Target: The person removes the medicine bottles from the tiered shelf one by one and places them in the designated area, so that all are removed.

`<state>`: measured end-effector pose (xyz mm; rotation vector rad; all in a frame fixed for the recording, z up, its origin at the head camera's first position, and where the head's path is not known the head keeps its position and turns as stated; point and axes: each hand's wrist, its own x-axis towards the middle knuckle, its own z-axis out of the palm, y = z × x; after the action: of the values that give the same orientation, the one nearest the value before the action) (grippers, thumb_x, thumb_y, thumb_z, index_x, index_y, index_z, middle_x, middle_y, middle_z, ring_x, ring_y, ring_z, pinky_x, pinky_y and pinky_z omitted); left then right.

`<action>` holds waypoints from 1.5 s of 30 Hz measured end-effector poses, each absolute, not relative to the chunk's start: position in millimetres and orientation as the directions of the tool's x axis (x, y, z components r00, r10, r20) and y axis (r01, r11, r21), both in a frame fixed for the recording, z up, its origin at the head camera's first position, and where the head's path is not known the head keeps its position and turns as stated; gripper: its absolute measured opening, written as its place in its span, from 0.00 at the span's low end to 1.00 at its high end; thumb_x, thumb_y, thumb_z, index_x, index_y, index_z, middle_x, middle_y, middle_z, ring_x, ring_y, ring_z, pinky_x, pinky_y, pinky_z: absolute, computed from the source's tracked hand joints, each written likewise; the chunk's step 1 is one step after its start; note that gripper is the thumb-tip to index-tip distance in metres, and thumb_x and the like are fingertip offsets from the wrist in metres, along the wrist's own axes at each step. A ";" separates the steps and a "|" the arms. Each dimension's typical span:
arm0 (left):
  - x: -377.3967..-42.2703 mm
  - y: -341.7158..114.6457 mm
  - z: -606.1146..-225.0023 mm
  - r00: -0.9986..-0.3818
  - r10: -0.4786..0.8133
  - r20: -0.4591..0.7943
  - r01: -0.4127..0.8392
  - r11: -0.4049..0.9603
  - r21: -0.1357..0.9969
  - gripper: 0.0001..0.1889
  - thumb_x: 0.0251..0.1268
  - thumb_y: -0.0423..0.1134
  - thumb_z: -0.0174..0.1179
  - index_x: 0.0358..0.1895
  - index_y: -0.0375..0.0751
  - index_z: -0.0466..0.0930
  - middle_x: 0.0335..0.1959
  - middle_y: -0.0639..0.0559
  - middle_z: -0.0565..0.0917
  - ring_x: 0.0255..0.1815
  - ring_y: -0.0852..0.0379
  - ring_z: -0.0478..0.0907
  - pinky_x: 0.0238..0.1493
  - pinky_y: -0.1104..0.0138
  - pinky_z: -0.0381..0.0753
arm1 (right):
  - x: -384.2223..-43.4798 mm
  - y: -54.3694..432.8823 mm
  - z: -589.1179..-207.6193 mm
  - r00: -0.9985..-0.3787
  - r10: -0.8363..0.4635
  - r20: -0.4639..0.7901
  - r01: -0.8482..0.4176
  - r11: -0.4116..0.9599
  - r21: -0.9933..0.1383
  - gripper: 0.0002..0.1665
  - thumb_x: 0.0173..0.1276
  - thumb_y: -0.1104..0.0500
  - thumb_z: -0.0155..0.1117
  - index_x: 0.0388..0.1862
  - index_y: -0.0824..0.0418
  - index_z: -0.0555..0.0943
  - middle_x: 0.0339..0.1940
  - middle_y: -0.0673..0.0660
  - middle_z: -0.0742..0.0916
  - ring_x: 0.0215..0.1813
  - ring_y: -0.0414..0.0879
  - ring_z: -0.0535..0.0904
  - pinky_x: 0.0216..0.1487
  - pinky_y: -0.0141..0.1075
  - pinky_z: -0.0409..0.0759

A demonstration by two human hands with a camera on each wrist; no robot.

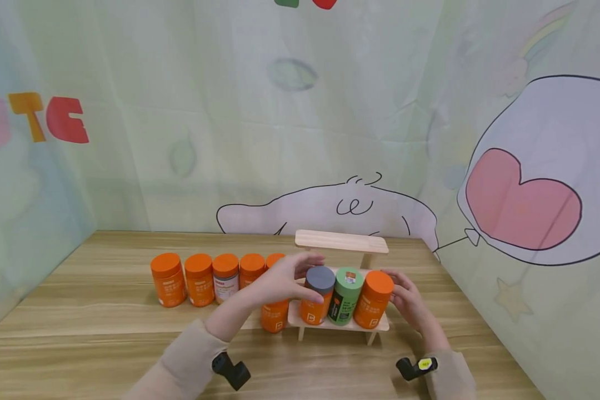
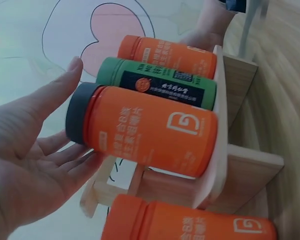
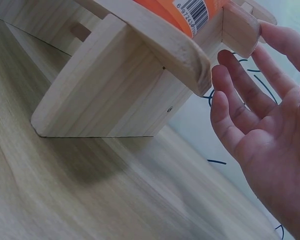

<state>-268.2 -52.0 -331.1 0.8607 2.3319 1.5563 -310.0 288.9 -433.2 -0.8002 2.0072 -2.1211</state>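
Note:
A small two-tier wooden rack (image 1: 341,241) carries three upright jars in a row on its lower shelf (image 2: 221,145). The leftmost is an orange jar with a grey lid (image 2: 150,131). A green jar (image 1: 344,303) stands in the middle, and an orange-lidded jar (image 1: 372,305) is on the right. My left hand (image 1: 280,283) is around the grey lid, thumb on one side and fingers on the other; the left wrist view shows the fingers fairly straight and loose. My right hand (image 3: 275,110) is at the rack's right end, fingers relaxed, fingertips close to the wood and nothing held.
Left of the rack, several orange-lidded jars (image 1: 169,280) stand in a line on the wooden table (image 1: 105,344), one with a white label (image 1: 225,286). Another orange jar (image 1: 274,316) stands right beside the rack's left end. A printed curtain (image 1: 220,122) hangs behind the table.

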 end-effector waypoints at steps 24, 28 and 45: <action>-262.5 -40.3 -338.0 -0.903 0.393 0.172 0.310 0.321 0.895 0.33 0.46 0.33 0.77 0.61 0.38 0.77 0.54 0.44 0.83 0.53 0.49 0.81 0.55 0.57 0.82 | -311.0 285.5 -430.6 -0.867 -0.418 0.272 -0.260 -0.087 -0.962 0.23 0.76 0.65 0.37 0.57 0.42 0.73 0.52 0.41 0.80 0.52 0.34 0.78 0.55 0.28 0.77; -256.9 -43.6 -332.3 -0.915 0.353 0.198 0.305 0.282 0.910 0.33 0.45 0.34 0.77 0.60 0.38 0.77 0.53 0.46 0.84 0.52 0.50 0.82 0.55 0.57 0.82 | -311.3 285.4 -430.6 -0.864 -0.420 0.279 -0.266 -0.090 -0.960 0.23 0.77 0.65 0.37 0.57 0.42 0.74 0.53 0.41 0.81 0.52 0.34 0.78 0.55 0.28 0.77; -245.0 -89.6 -300.5 -0.915 0.174 0.363 0.396 0.223 0.891 0.32 0.49 0.39 0.76 0.61 0.39 0.77 0.53 0.43 0.84 0.48 0.50 0.82 0.50 0.65 0.83 | -310.4 288.6 -432.3 -0.868 -0.419 0.266 -0.254 -0.084 -0.963 0.22 0.77 0.64 0.38 0.57 0.42 0.73 0.53 0.41 0.80 0.53 0.34 0.78 0.56 0.27 0.77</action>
<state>-245.0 -89.6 -300.5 0.6127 2.5950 1.9919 -310.4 288.6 -432.3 -0.7558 2.0410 -2.0975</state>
